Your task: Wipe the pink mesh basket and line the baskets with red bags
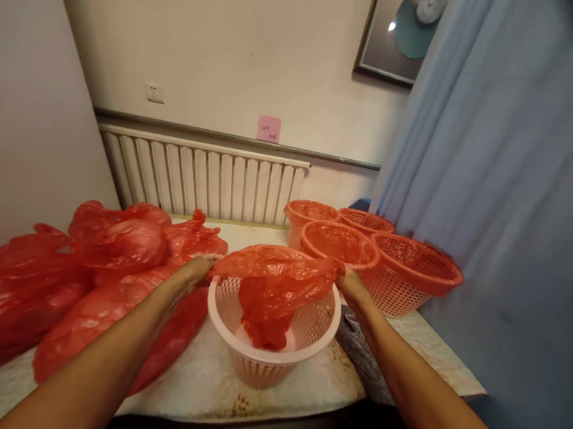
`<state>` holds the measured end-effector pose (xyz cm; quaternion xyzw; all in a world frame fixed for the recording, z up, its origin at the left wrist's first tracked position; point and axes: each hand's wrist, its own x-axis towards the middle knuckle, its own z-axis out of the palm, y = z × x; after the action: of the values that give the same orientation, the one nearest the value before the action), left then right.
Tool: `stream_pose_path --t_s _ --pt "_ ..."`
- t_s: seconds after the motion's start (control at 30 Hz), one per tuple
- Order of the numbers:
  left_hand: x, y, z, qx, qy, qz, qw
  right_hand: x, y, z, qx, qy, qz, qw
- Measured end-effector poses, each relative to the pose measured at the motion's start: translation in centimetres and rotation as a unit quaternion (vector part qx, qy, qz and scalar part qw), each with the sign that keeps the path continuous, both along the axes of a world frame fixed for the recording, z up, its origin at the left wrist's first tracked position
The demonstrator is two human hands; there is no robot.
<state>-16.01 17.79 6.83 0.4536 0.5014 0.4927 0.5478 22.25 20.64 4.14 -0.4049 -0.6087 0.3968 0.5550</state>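
A pink-white perforated basket (269, 354) stands upright near the table's front edge. Over its back rim a red plastic bag (275, 273) is stretched sideways, its lower part hanging down inside the basket. My left hand (201, 267) is closed on the bag's left end, just above the basket's left rim. At the bag's right end, my right hand (348, 281) grips the plastic beside the right rim. The front of the basket's rim is bare. Fingertips of both hands are partly hidden by the plastic.
Several full red bags (120, 249) lie at the left. Several baskets lined with red plastic (409, 266) stand at the back right, by a blue curtain (495, 165). Grey cloth (363, 351) lies right of the basket. A radiator (202, 174) is behind the table (204, 385).
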Motion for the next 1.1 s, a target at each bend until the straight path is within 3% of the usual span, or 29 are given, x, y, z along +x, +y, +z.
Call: stream_pose_path --t_s 0.1,0.23,0.37,0.53,0.77,0.83,1.1 --pt "0.2 -1.3 0.0 0.053 0.096 0.067 0.992 1.4 -1.2 0.6 0.038 -0.013 -0.031 0.999" --pt "0.5 -3.4 0.1 0.175 0.162 0.035 0.970 1.9 -3.1 1.7 0.086 -0.059 -0.027 0.994" --pt "0.4 -5.3 -0.1 0.229 0.221 0.038 0.947 1.2 -4.7 2.3 0.099 -0.121 -0.056 0.986" --pt "0.6 -6.5 0.0 0.310 0.366 0.065 0.875 0.5 -5.9 1.7 0.149 -0.192 -0.147 0.959" --pt "1.9 -6.5 0.1 0.365 0.508 0.086 0.775 1.1 -7.9 0.2 0.252 -0.279 -0.165 0.912" --pt "2.1 -6.6 -0.1 0.380 0.524 0.095 0.756 1.5 -8.7 -0.1 0.278 -0.300 -0.155 0.899" --pt "1.6 -8.7 -2.2 0.452 0.487 0.160 0.730 1.5 -11.8 -1.0 0.354 -0.320 -0.141 0.867"
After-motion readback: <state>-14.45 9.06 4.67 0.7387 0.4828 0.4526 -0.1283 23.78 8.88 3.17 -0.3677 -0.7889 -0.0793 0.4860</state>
